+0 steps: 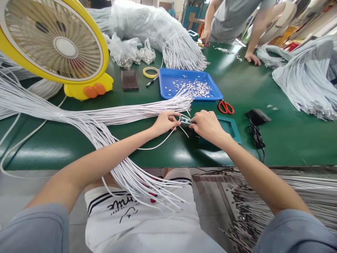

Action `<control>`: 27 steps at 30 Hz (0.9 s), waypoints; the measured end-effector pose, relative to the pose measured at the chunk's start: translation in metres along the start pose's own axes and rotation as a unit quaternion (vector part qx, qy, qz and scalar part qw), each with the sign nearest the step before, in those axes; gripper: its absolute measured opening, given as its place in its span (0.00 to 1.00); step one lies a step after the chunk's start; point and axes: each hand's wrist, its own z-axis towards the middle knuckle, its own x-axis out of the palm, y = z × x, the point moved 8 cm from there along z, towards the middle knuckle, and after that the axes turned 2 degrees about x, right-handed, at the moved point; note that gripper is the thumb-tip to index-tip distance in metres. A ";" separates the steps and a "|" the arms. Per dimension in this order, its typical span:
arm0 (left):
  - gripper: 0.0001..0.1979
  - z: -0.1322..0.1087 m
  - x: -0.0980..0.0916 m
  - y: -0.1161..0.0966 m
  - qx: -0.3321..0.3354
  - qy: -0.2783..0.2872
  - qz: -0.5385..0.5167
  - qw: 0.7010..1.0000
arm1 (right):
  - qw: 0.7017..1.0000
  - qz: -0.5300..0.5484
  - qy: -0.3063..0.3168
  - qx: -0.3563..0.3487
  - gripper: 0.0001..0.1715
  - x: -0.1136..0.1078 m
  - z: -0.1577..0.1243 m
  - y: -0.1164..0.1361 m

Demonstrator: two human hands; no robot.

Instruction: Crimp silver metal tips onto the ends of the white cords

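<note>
Between the fingertips of my left hand (166, 123) is pinched a thin white cable (160, 144), its end at the jaws of a small hand tool. My right hand (207, 127) is closed around that tool, which looks like crimping pliers (185, 120); its handles are mostly hidden in my palm. Just behind my hands lie the tips of a white cable bundle (131, 111). Further back, a blue tray (164, 92) holds a scatter of small metal pieces (198, 88). A second branch of white cables (131, 175) hangs over the table edge onto my lap.
Right of my hands are a green tray (234, 130), red-handled scissors (225, 107) and a black adapter (258, 116). A yellow fan (89, 89) stands left; tape (150, 72) and bagged parts (125, 52) sit behind. Across the green table (297, 144), another person (234, 21) leans near cable bundles.
</note>
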 end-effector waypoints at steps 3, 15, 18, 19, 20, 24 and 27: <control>0.20 -0.002 -0.004 -0.006 0.001 -0.014 -0.013 1.000 | 1.000 0.003 -0.004 0.002 0.12 0.002 0.000 -0.001; 0.18 -0.013 -0.019 -0.036 0.045 -0.045 -0.156 0.986 | 0.847 0.321 -0.423 0.009 0.12 -0.052 -0.018 -0.004; 0.20 -0.012 -0.021 -0.035 0.036 -0.051 -0.170 0.983 | 0.820 0.339 -0.461 -0.004 0.12 -0.050 -0.020 0.008; 0.20 -0.012 -0.021 -0.035 0.031 -0.049 -0.170 0.984 | 0.818 0.346 -0.459 -0.019 0.12 -0.047 -0.019 0.012; 0.20 -0.012 -0.020 -0.035 0.027 -0.045 -0.168 0.984 | 0.818 0.349 -0.456 -0.034 0.11 -0.044 -0.019 0.016; 0.20 -0.014 -0.018 -0.036 0.025 -0.033 -0.156 0.987 | 0.836 0.333 -0.434 -0.051 0.12 -0.034 -0.017 0.022; 0.19 -0.014 -0.018 -0.034 0.023 -0.022 -0.140 0.990 | 0.847 0.329 -0.415 -0.048 0.13 -0.030 -0.013 0.023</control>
